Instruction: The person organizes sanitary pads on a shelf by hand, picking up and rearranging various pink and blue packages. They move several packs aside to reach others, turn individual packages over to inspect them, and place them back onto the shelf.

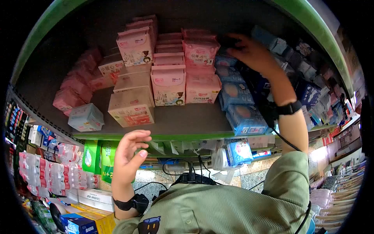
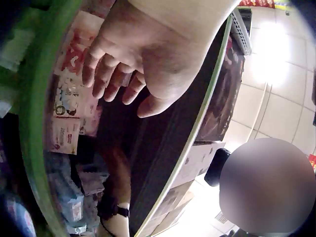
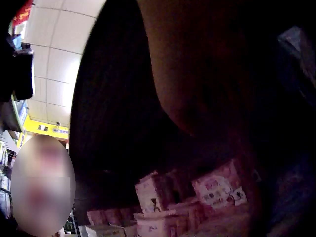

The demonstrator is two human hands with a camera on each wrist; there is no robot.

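Note:
My right hand [image 1: 253, 52] reaches deep into the shelf, above the back of a column of blue soft packs [image 1: 237, 93]. Its fingers point left into shadow, and I cannot tell whether they hold anything. In the right wrist view that hand [image 3: 185, 94] is a dark shape above pink boxes [image 3: 222, 190]. My left hand [image 1: 130, 156] hovers before the shelf's green front edge, fingers loosely bent and nothing in them. The left wrist view shows this hand [image 2: 143, 59] palm on, fingers apart. Near it stand beige boxes [image 1: 132, 109] and pink-and-white boxes [image 1: 168, 85].
Pink packs [image 1: 72, 91] and a pale blue pack [image 1: 86, 118] sit at the shelf's left. More dark blue packs [image 1: 309, 93] crowd the right side. Below the green shelf edge [image 1: 171, 136] hang green bags [image 1: 109, 158]; wrapped bottles [image 1: 50, 173] stand lower left. A cable [image 1: 286, 138] runs along the right arm.

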